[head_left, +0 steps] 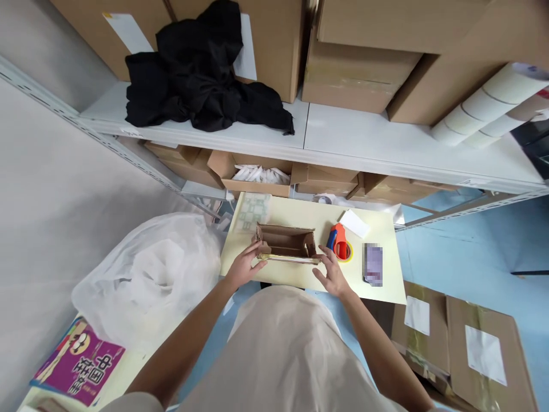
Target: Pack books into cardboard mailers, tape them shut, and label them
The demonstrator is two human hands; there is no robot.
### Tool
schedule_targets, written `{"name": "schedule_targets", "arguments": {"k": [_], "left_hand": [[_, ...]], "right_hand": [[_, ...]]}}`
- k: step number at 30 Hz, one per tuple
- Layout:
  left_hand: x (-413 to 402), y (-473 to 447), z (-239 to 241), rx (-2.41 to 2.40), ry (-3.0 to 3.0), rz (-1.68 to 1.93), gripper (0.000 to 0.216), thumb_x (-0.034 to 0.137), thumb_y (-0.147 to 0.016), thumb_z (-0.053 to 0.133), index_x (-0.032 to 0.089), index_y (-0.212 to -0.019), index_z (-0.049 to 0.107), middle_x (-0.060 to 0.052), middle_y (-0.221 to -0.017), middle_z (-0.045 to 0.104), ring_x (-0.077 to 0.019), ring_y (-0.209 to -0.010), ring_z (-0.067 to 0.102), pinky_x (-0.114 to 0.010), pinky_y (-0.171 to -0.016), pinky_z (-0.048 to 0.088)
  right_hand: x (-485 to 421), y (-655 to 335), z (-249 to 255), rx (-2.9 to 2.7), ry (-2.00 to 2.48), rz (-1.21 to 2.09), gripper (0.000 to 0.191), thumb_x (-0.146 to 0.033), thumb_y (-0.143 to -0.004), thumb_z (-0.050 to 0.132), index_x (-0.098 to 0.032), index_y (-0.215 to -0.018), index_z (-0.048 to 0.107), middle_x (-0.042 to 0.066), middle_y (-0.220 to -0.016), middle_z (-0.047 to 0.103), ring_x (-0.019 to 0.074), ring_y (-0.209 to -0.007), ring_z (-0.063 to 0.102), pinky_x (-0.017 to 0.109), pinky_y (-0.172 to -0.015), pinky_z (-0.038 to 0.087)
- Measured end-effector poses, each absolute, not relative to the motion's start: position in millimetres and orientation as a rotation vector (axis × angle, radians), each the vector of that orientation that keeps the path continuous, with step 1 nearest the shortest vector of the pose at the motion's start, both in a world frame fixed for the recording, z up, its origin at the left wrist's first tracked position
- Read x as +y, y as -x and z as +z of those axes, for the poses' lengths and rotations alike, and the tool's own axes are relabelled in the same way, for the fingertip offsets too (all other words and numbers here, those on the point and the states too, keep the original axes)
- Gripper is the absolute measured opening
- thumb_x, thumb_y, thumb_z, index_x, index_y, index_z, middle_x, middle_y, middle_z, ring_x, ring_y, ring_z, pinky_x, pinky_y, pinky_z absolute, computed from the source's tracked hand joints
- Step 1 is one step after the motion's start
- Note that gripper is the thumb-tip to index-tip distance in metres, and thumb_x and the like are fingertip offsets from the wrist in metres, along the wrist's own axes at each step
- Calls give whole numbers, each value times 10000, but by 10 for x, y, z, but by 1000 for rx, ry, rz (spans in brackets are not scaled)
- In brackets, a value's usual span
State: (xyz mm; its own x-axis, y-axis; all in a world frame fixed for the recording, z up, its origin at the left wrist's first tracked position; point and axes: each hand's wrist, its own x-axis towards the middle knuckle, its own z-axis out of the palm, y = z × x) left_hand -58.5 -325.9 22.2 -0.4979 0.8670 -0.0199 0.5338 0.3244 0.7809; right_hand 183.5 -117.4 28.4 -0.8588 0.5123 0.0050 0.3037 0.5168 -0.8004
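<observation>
A small brown cardboard box (pixel 286 240) lies on the pale table (pixel 295 209) in front of me, its open side facing up and its inside bare. At its left end is my left hand (pixel 246 264), fingers apart and fingertips touching the corner. My right hand (pixel 332 272) rests at the right end, with the fingers spread along the near corner. An orange and blue tape dispenser (pixel 340 242) with a yellow-edged roll stands just beyond my right fingers. Farther right are a white card or small box (pixel 354 223) and a blurred purple item (pixel 373 264).
Behind the table, a metal shelf (pixel 274 140) carries cardboard boxes, black cloth (pixel 201 74) and white rolls (pixel 489 106). On the left are a clear plastic bag (pixel 150 274) and a purple printed package (pixel 81 360). Taped cartons (pixel 480 343) stand at the lower right.
</observation>
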Motion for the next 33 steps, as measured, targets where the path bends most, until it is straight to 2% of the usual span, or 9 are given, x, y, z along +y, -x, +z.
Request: {"name": "schedule_targets", "arguments": {"k": [4,8,13,16,20,25,29,31,33], "left_hand": [[-3276,570,96,2274,-1059,1188,342,383,-856,543,227,-1148,626,-111,-1192,660,-264,-1151,606,-444,-1014,469],[-3297,519,1,2326,-926,1361,448,358,-841,558,208,-1262,534,-147,-1244,603,-260,-1107,625,-443,-959,499],[-3242,417,-51,2214,-851,1451,776,415,-815,602,183,-1469,254,-204,-1440,429,-288,-1301,481,-456,-1031,431],[-3134,425,-53,2159,-848,1441,984,433,-750,677,168,-1512,112,-213,-1507,339,-300,-1384,369,-457,-1093,362],[-2969,524,1,2282,-726,1312,1014,415,-686,736,133,-1498,198,-197,-1540,291,-307,-1436,257,-434,-1156,267],[-2901,568,74,2202,-809,1134,859,378,-779,651,116,-1487,242,-168,-1331,570,-267,-1205,561,-402,-1013,441],[-2926,520,2,2194,-1002,1028,709,322,-821,588,136,-1455,331,-173,-1355,546,-285,-1203,560,-422,-1007,440],[-2928,504,-82,2197,-1004,1036,748,309,-812,594,141,-1473,288,-181,-1405,493,-294,-1265,506,-434,-1043,408],[-2919,500,-177,2202,-959,1119,830,305,-783,625,142,-1492,223,-187,-1453,427,-294,-1335,427,-441,-1093,354]], "right_hand": [[-1118,-1661,258,-2430,755,1150,397,-373,-915,472,-207,-1275,483,169,-1278,514,301,-1232,495,516,-1015,432],[-1028,-1459,259,-2532,744,923,732,-328,-844,591,-177,-1475,253,194,-1487,315,342,-1391,300,551,-1088,352],[-1031,-1392,215,-2769,621,867,508,-223,-863,539,-274,-1366,484,124,-1463,394,335,-1357,364,554,-1088,351],[-1107,-1423,133,-2710,724,932,516,-235,-892,493,-263,-1406,447,121,-1529,281,321,-1427,255,536,-1106,342],[-1213,-1468,69,-2635,834,1131,577,-256,-915,446,-289,-1478,322,97,-1584,169,283,-1461,188,485,-1071,407],[-1286,-1528,81,-2549,791,1314,777,-320,-887,515,-253,-1539,99,139,-1609,50,308,-1435,264,460,-1009,468],[-1304,-1570,37,-2471,869,1299,720,-330,-886,517,-207,-1520,197,165,-1601,-92,355,-1434,248,456,-922,519],[-1313,-1560,-8,-2456,912,1217,672,-316,-895,502,-185,-1503,247,162,-1604,-72,351,-1465,131,463,-946,500],[-1322,-1527,-55,-2453,931,1194,667,-295,-905,481,-179,-1510,225,176,-1603,-37,350,-1457,171,479,-962,487]]}}
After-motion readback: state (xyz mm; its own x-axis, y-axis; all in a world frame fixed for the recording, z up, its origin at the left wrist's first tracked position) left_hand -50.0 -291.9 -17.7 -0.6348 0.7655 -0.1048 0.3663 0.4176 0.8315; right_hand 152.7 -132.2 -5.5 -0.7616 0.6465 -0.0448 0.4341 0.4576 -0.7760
